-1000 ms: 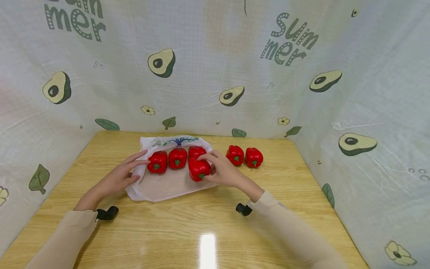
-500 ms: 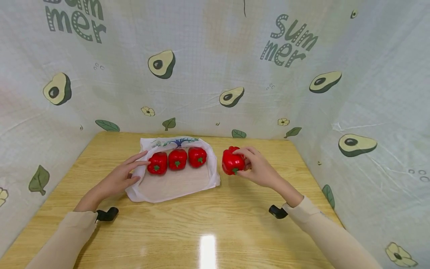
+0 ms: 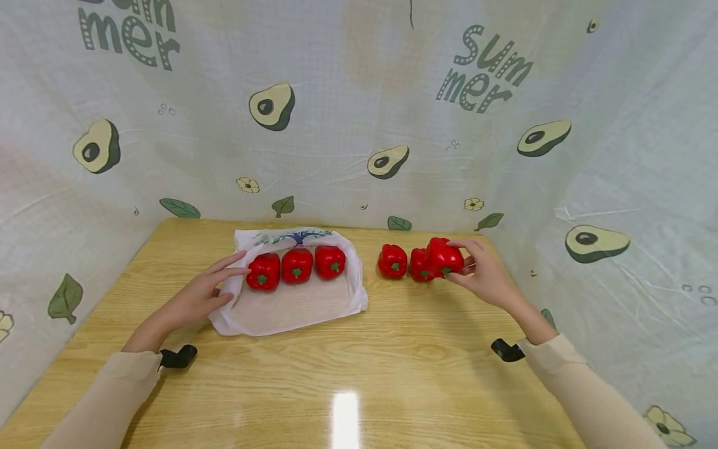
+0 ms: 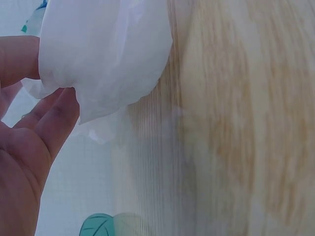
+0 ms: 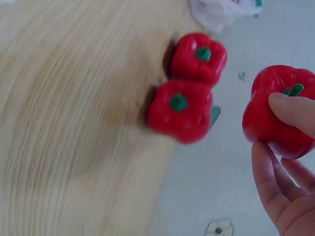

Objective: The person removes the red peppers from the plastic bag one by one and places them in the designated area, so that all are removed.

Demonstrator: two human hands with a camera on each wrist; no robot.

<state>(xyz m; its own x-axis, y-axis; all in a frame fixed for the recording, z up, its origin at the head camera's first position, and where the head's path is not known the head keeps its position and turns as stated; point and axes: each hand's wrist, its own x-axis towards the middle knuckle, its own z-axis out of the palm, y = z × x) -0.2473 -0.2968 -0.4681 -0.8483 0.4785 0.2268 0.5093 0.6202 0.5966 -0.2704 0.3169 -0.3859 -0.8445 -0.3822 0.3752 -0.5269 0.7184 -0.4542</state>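
My right hand [image 3: 485, 274] holds a red bell pepper [image 3: 445, 257] with a green stem, raised at the right of the table. In the right wrist view its thumb lies across this pepper [image 5: 275, 118], with fingers beneath. Behind it, two more bell peppers [image 3: 392, 262] sit side by side on the table. A white plastic bag [image 3: 359, 290] lies spread at the left, its rim turned up, with three bell peppers [image 3: 296, 265] in a row inside. My left hand [image 3: 193, 299] holds the bag's left rim, fingertips over it near the leftmost pepper; the left wrist view shows the bag wall [image 4: 106, 59] between the digits.
The wooden table [image 3: 280, 386] ends at a hanging cloth [image 3: 325, 125] printed with avocados and leaves, at the back and both sides. Black wrist cameras [image 3: 179, 357] are strapped at both sleeves. A bright reflection lies on the table's front.
My right hand has carried the bell pepper from over the bag rightward, past the two peppers on the table. The left hand and bag have stayed put.
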